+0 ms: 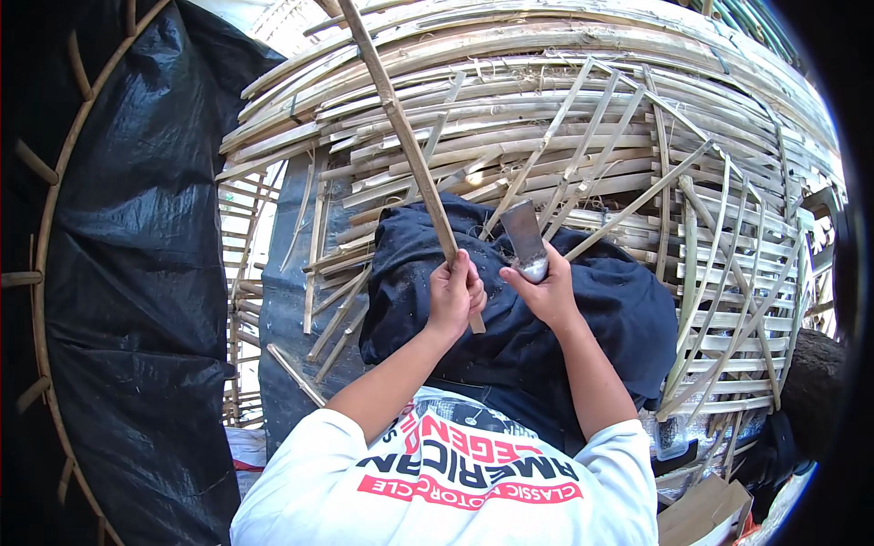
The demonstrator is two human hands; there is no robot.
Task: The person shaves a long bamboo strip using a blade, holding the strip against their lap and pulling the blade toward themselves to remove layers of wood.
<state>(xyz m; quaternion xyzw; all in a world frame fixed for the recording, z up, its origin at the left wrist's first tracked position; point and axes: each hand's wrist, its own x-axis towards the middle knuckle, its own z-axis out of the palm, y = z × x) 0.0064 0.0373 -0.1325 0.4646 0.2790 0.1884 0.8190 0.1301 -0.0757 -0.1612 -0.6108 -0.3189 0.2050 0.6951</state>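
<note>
My left hand [453,296] is closed around a long bamboo strip [405,136] near its lower end. The strip slants up and away to the far left, and its short end shows below my fist. My right hand [552,293] grips a broad-bladed metal tool [524,232], its flat grey blade tilted away from me. A shiny rounded metal part shows by my thumb; the handle is hidden. Strip and blade are apart. Dark cloth [601,318] covers my lap beneath both hands.
Stacked split bamboo strips [510,100] spread across the far side. A bamboo lattice [728,337] stands at the right. Black plastic sheeting [137,237] hangs at the left along a curved pole [50,209]. A cardboard piece [701,514] lies near right.
</note>
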